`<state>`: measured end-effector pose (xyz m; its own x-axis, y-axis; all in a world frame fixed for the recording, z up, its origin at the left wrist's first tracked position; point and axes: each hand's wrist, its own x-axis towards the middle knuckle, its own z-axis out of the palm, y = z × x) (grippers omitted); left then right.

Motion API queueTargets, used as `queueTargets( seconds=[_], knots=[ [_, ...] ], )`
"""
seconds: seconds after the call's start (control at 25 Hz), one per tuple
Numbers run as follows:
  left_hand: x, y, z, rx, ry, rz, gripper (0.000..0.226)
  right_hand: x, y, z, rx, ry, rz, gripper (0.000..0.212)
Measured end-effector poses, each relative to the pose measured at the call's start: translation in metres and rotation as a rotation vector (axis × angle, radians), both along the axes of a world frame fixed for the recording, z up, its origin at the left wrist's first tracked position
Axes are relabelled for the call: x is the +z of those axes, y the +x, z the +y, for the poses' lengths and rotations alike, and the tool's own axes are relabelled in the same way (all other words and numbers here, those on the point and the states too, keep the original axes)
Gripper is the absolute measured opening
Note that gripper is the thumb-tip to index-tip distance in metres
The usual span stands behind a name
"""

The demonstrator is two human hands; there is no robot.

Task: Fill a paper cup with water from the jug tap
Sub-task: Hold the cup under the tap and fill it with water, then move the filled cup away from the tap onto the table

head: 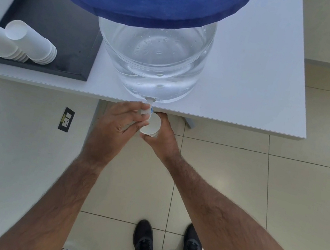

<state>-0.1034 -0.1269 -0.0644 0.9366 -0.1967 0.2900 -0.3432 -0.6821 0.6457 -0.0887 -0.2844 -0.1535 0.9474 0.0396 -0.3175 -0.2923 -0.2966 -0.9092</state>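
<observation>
A big clear water jug (153, 58) with a blue cover on top stands on the white table (252, 84), at its front edge. Its small white tap (148, 102) sticks out over that edge. My left hand (119, 122) pinches the tap with its fingertips. Just below the tap, my right hand (160, 139) holds a white paper cup (152, 126) upright from underneath, its mouth open toward the spout. Fingers hide most of the tap and the cup's wall. I cannot tell whether water is flowing.
A black tray (53, 20) on the table's left holds two lying stacks of white paper cups (32, 43). A white wall with a black socket (66, 119) is on the left. Tiled floor and my two shoes are below.
</observation>
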Motion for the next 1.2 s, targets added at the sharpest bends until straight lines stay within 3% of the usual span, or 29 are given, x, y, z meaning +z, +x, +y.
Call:
queueTargets(
  seconds=[0.68,0.92,1.2],
  knots=[
    [0.007,-0.016,-0.019,0.171,0.187,-0.094,0.026,0.009,-0.031,-0.033,-0.008,-0.067,-0.025,0.066],
    [0.021,-0.014,-0.026,0.234,0.176,0.000,0.024,0.042,-0.049,-0.078,0.045,-0.167,-0.135,0.070],
    [0.033,-0.008,-0.056,0.192,0.236,-0.037,0.027,0.096,-0.053,-0.131,-0.002,-0.210,-0.237,0.072]
  ],
)
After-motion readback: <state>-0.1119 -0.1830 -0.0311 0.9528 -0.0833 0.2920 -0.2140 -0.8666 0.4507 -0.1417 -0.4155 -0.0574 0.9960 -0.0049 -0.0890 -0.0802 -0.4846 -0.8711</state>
